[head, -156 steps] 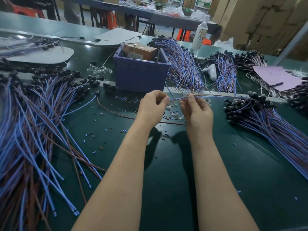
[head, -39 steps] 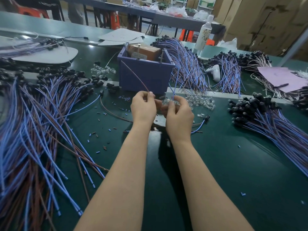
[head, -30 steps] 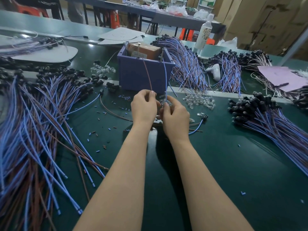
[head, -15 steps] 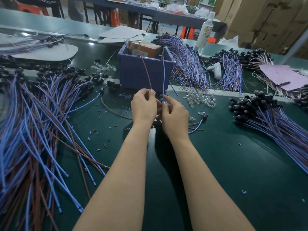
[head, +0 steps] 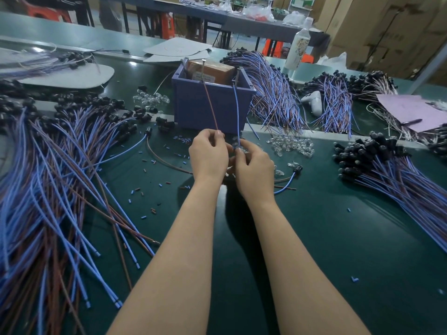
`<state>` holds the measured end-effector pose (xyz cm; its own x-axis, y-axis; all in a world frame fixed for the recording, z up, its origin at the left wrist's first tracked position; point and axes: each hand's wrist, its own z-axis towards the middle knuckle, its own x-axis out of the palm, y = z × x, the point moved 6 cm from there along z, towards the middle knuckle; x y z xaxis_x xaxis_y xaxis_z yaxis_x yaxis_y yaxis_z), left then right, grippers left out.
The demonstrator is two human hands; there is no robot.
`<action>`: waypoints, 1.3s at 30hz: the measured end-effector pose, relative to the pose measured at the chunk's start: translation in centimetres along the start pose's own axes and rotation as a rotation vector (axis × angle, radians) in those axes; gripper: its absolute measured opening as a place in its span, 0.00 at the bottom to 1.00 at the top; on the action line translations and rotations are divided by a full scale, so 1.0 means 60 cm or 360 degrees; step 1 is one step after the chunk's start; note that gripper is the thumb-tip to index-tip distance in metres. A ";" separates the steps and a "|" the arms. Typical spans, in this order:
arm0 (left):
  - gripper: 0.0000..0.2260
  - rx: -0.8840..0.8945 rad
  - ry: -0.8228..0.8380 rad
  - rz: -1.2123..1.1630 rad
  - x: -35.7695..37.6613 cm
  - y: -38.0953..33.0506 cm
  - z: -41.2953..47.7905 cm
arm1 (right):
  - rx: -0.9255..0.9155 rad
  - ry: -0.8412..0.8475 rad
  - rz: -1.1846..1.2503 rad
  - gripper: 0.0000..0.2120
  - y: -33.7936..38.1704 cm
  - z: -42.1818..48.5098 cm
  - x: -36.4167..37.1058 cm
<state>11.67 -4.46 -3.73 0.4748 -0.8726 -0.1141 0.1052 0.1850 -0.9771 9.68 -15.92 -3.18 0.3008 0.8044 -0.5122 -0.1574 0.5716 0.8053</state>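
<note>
While the left hand (head: 209,157) is pinching the brown wire (head: 211,105) and the right hand (head: 254,166) is pinching the blue wire (head: 237,112), both are standing upright above the fingers (head: 218,136), slightly apart, their lower ends hiding between the hands over the table (head: 338,226).

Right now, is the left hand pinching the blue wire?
No, the left hand pinches the brown wire, while the right hand pinches the blue wire.
</note>
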 end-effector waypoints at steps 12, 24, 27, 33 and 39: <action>0.08 -0.0007 0.0008 0.0020 -0.001 -0.004 -0.003 | 0.0049 -0.0042 0.0054 0.13 0.000 -0.002 -0.003; 0.09 0.0156 -0.0149 0.0072 -0.004 -0.015 -0.018 | 0.0058 -0.0116 0.0069 0.13 0.000 -0.004 -0.007; 0.09 0.0119 -0.0151 0.0035 -0.007 -0.013 -0.016 | 0.0050 -0.0122 0.0075 0.13 0.001 -0.004 -0.006; 0.09 0.0067 -0.0065 0.0050 -0.005 -0.009 -0.010 | 0.0059 -0.0114 0.0069 0.12 -0.003 -0.003 -0.002; 0.09 0.0083 0.0007 0.0086 -0.002 -0.010 -0.009 | 0.0075 -0.0109 0.0079 0.13 -0.005 -0.002 -0.002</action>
<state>11.06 -4.74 -3.22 0.4770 -0.8629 -0.1672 0.1252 0.2550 -0.9588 9.56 -16.17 -3.37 0.3574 0.8178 -0.4510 -0.1297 0.5217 0.8432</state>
